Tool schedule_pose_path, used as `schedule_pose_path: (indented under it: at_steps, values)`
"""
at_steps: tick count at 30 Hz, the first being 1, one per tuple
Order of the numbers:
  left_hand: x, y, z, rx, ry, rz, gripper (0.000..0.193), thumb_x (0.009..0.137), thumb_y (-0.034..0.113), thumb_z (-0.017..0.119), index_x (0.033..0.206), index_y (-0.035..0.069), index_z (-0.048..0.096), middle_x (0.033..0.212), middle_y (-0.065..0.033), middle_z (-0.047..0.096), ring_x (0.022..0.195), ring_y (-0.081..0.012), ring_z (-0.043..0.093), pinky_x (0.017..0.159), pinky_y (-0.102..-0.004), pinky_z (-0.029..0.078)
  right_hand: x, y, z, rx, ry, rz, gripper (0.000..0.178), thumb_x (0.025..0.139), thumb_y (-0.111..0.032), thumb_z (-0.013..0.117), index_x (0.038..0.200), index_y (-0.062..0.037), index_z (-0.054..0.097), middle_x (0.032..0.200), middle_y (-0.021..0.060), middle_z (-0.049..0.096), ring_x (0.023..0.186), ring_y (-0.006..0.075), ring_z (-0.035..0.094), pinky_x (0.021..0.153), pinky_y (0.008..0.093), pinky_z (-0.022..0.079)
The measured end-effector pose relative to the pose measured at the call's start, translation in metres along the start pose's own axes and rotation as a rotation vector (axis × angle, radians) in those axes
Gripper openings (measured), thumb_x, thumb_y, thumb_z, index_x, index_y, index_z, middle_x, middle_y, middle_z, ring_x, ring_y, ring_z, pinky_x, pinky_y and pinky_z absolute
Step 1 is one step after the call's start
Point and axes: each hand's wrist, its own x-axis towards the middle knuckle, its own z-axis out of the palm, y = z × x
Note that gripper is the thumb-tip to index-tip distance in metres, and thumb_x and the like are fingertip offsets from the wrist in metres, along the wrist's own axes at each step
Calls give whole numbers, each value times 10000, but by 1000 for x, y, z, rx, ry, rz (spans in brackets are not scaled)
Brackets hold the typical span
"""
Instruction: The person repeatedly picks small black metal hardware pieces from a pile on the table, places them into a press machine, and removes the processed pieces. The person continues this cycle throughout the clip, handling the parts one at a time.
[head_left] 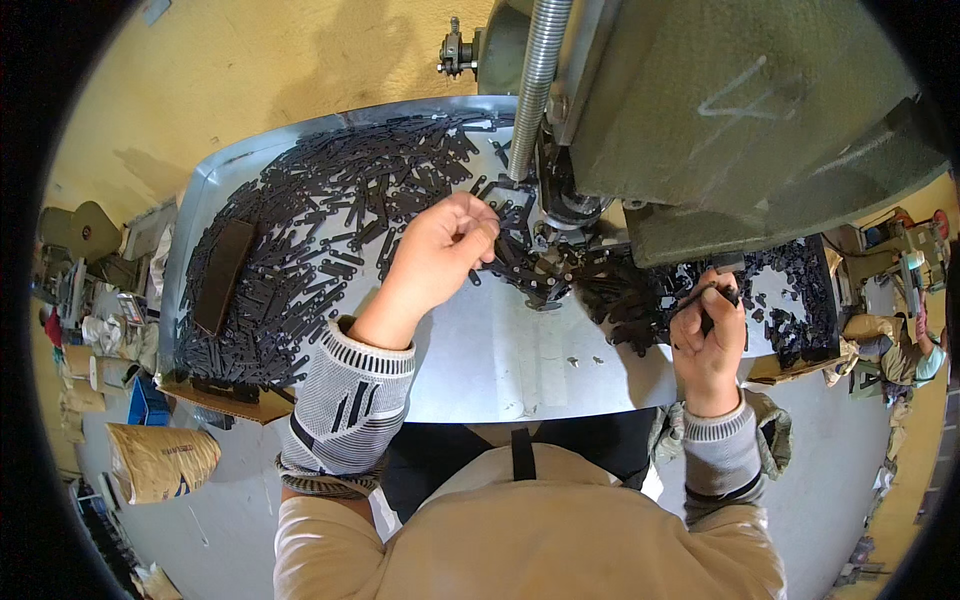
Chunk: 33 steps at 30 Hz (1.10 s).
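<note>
My left hand (445,245) is closed, thumb against the curled fingers, just left of the press head (575,205); anything in its pinch is hidden. Flat black metal strips (310,240) with holes near their ends lie heaped to its left. My right hand (710,340) is closed around a dark, slim piece (728,294) beneath the green machine body (740,110); whether that is a loose part or a handle cannot be made out. Between both hands, more black parts (625,295) lie piled beside the press.
A metal tray table (490,370) with a raised rim carries the heaps. On its left lies a dark rectangular block (222,278). A coil spring (540,85) stands upright on the machine. Small black pieces (800,300) fill the right end. A paper sack (160,462) stands on the floor.
</note>
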Motion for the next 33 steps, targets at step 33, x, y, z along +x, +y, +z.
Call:
schedule_pose_path:
  at_steps: [33]
  values:
    - [-72,18,59,803,-143,190,82,899,117,629,964,69,614,1066,-80,648,808,-296,658,649,-378,545,-6,21,27,-255,-71,149,78,915,11,617,986,41,611,849,103,656,611,89,581,578,206,460]
